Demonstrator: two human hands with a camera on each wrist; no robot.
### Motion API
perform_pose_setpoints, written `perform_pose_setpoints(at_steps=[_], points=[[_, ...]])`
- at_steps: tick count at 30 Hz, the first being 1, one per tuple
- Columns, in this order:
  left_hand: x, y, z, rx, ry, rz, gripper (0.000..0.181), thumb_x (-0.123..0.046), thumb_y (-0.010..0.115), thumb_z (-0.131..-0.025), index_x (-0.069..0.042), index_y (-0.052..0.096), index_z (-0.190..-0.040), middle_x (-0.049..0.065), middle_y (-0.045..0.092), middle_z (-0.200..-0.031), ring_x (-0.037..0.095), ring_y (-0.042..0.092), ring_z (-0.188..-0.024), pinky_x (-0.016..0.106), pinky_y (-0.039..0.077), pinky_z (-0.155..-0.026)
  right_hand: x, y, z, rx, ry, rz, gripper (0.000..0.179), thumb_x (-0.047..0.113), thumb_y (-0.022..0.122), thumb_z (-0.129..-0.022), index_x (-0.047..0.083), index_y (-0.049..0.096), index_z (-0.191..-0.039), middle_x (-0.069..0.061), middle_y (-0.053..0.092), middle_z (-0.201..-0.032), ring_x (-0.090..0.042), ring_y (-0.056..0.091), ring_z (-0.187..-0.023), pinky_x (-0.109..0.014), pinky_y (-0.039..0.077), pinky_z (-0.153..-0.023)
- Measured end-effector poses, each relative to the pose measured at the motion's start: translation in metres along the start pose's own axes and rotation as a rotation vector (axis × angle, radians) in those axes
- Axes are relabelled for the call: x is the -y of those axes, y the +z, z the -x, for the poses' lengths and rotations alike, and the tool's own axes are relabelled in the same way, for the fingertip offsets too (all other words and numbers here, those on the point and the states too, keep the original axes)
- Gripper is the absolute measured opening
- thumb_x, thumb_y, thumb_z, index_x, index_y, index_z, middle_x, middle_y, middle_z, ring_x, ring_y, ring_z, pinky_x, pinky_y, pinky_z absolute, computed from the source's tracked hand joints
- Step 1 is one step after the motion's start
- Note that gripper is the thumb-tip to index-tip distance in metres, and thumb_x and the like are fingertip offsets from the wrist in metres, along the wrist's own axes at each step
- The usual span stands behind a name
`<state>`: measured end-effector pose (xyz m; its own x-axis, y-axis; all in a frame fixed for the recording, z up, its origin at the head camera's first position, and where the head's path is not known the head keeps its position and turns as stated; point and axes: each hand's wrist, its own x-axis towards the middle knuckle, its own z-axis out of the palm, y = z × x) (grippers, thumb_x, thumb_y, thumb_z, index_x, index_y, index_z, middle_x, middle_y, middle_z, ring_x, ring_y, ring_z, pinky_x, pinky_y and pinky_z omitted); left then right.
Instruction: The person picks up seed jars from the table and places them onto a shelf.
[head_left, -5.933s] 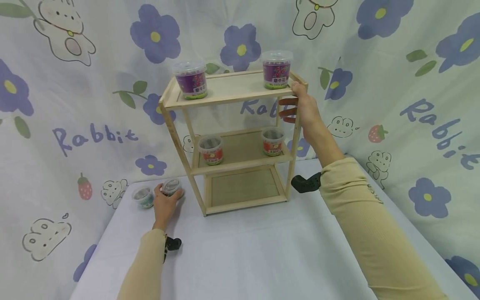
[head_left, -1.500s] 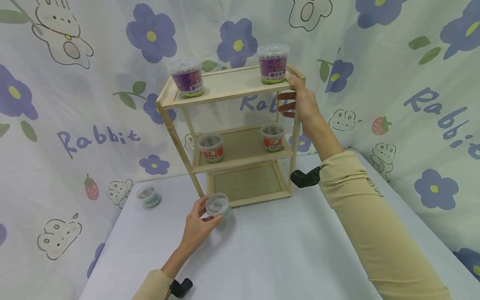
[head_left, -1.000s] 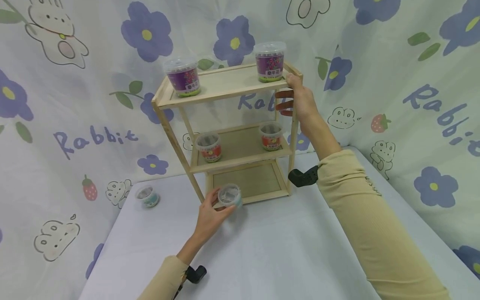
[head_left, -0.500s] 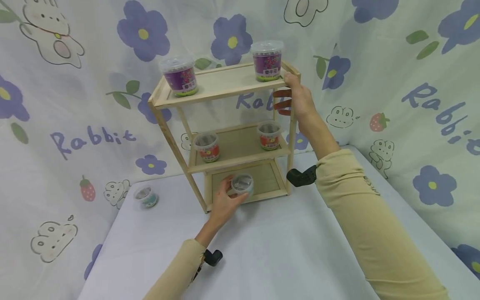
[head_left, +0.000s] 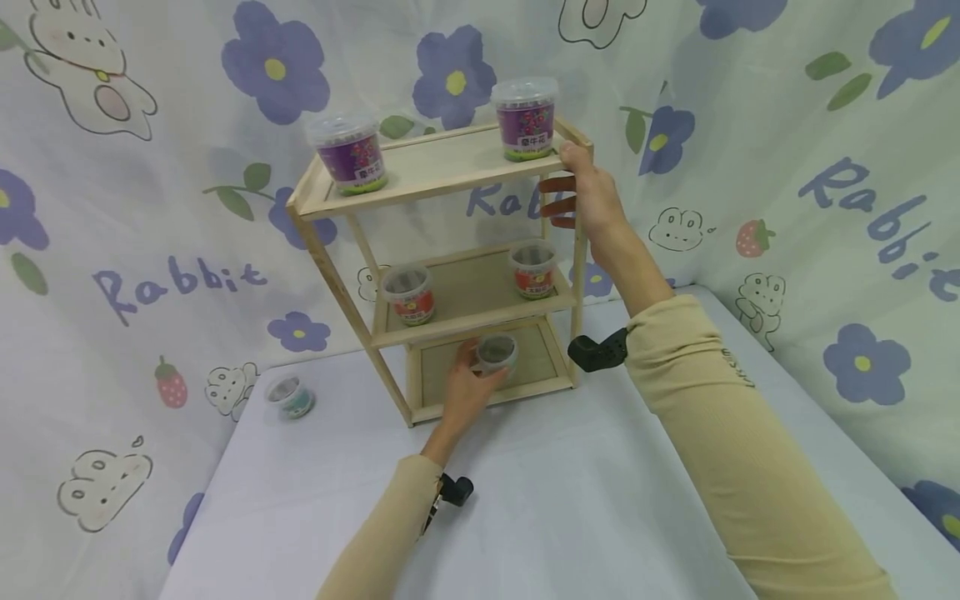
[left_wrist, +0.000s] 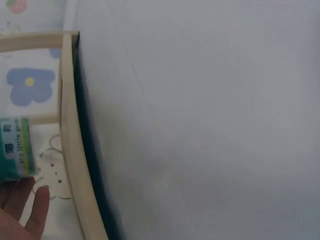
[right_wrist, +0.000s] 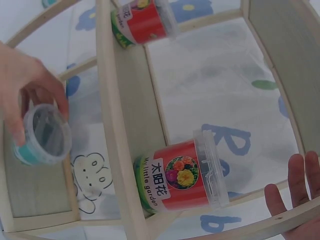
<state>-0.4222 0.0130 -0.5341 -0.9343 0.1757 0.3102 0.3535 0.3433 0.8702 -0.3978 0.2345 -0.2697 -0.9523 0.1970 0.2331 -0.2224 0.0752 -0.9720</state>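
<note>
My left hand (head_left: 467, 390) grips a small clear plastic tub (head_left: 498, 357) with a teal label, inside the lowest level of the wooden shelf rack (head_left: 450, 171). In the left wrist view, fingers support the tub (left_wrist: 15, 150) at the frame's edge. In the right wrist view, the tub (right_wrist: 31, 151) is over the bottom board; whether it touches is unclear. My right hand (head_left: 603, 200) holds the rack's upper right corner, thumb on the top edge and fingers behind the post. A second teal-labelled tub (head_left: 292, 398) sits on the table left of the rack.
Two purple-labelled lidded tubs, left (head_left: 351, 158) and right (head_left: 525, 125), stand on the top shelf. Two red-labelled tubs, left (head_left: 411, 298) and right (head_left: 533, 271), stand on the middle shelf. A white cloth (head_left: 540, 500) covers the table; a patterned curtain (head_left: 187, 225) hangs behind.
My left hand took one teal-labelled tub from the table's left side and carried it right, then inward over the bottom shelf. My right hand keeps its hold on the rack's corner.
</note>
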Motion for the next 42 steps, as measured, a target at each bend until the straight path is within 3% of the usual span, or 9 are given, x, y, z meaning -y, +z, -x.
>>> perform_pose_setpoints(at_steps=[7, 15, 24, 34, 42], points=[[0.004, 0.015, -0.005, 0.025, -0.058, -0.067, 0.078, -0.032, 0.081, -0.081, -0.012, 0.042, -0.146, 0.018, 0.062, -0.126, 0.032, 0.059, -0.117, 0.049, 0.05, -0.091, 0.0, 0.001, 0.001, 0.0, -0.002, 0.002, 0.062, 0.058, 0.032, -0.098, 0.012, 0.055, -0.132, -0.002, 0.062, -0.109, -0.022, 0.064, -0.091, -0.04, 0.048, -0.09], [0.001, 0.026, -0.007, 0.079, -0.114, -0.077, 0.079, -0.037, 0.078, -0.084, -0.017, 0.038, -0.148, 0.018, 0.06, -0.132, 0.034, 0.057, -0.12, 0.051, 0.048, -0.095, 0.001, 0.002, 0.001, 0.005, -0.007, 0.0, 0.061, 0.057, 0.031, -0.099, 0.012, 0.056, -0.132, -0.001, 0.062, -0.108, -0.021, 0.064, -0.09, -0.04, 0.048, -0.089], [0.0, 0.04, -0.007, 0.068, -0.072, -0.169, 0.073, -0.041, 0.077, -0.084, -0.015, 0.042, -0.143, 0.021, 0.065, -0.123, 0.035, 0.063, -0.107, 0.047, 0.051, -0.086, 0.002, 0.004, 0.002, 0.004, 0.001, -0.004, 0.062, 0.058, 0.032, -0.099, 0.012, 0.056, -0.132, -0.001, 0.063, -0.107, -0.022, 0.064, -0.091, -0.04, 0.048, -0.089], [-0.006, 0.063, -0.007, 0.093, -0.076, -0.268, 0.077, -0.05, 0.072, -0.086, -0.014, 0.039, -0.145, 0.018, 0.067, -0.122, 0.035, 0.062, -0.108, 0.052, 0.04, -0.096, 0.002, 0.002, 0.002, -0.013, 0.014, -0.017, 0.061, 0.057, 0.034, -0.099, 0.012, 0.058, -0.131, -0.006, 0.064, -0.111, -0.022, 0.064, -0.089, -0.038, 0.048, -0.088], [-0.009, 0.072, -0.002, 0.046, -0.071, -0.247, 0.077, -0.049, 0.073, -0.086, -0.013, 0.038, -0.145, 0.017, 0.068, -0.121, 0.034, 0.064, -0.107, 0.052, 0.036, -0.104, 0.001, 0.002, 0.003, -0.008, 0.0, -0.015, 0.061, 0.057, 0.034, -0.099, 0.012, 0.058, -0.131, -0.001, 0.063, -0.105, -0.023, 0.064, -0.089, -0.039, 0.049, -0.088]])
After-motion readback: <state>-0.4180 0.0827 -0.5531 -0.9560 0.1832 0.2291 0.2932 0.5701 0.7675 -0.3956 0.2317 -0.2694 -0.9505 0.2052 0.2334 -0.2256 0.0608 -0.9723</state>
